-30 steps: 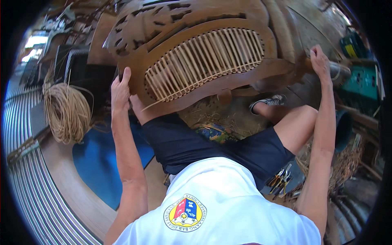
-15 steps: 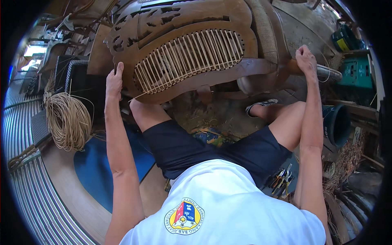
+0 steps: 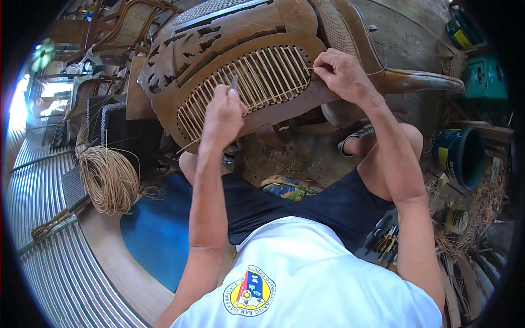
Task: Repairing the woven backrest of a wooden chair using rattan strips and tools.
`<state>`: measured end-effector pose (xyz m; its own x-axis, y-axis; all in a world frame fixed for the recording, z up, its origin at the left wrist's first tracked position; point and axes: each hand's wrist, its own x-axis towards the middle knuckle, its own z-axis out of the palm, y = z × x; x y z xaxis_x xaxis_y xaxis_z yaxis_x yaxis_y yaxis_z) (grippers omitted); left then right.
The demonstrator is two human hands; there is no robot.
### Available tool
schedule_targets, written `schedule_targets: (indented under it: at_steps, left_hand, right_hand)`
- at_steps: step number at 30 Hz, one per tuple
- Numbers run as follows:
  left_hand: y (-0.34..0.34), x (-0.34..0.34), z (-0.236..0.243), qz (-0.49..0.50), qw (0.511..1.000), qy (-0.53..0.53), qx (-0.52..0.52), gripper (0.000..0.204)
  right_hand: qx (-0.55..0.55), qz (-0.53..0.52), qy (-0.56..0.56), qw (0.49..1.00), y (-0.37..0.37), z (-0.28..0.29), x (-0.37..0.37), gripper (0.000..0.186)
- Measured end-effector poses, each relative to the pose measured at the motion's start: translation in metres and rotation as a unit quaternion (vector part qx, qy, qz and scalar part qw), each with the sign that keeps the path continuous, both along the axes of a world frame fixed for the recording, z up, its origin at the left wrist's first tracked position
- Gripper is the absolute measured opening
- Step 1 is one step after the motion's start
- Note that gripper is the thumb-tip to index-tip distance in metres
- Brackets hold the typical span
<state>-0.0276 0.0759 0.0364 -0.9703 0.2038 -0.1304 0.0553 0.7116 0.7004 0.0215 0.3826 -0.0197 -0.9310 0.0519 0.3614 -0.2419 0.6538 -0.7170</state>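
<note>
A carved brown wooden chair (image 3: 298,33) lies tilted before me, its oval opening strung with pale cane strands (image 3: 262,74) in one direction and a few crosswise along the lower edge. Over the left half of these strands, my left hand (image 3: 223,117) is closed around a small tool (image 3: 234,82) with a grey metal tip; its handle is hidden in the fist. At the opening's right end my right hand (image 3: 344,76) pinches a thin cane strand (image 3: 377,72), part of which loops out to the right.
A coil of cane (image 3: 111,177) hangs at the left beside corrugated metal sheeting (image 3: 65,262). Pliers and other hand tools (image 3: 387,240) lie by my right thigh. A dark bucket (image 3: 462,158) and a green crate (image 3: 485,85) stand at the right. More chairs (image 3: 134,24) are behind.
My right hand has come left from the far right to the opening's edge. My left hand has left the chair's left side and moved right over the strands, with the tool tip now showing.
</note>
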Motion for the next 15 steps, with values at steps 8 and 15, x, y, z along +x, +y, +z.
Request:
schedule_targets:
  at_steps: [8,15]
  left_hand:
    - [0.045,0.003,0.000,-0.103,0.995,-0.007,-0.010,0.026]
    - [0.069,0.003,-0.005,-0.152,0.982,0.037,-0.106,0.028]
  right_hand:
    - [0.007,0.043,0.024,0.999,0.003,0.002,0.010,0.010]
    - [-0.066,0.029,0.005,0.997,-0.005,0.002,0.008,0.011]
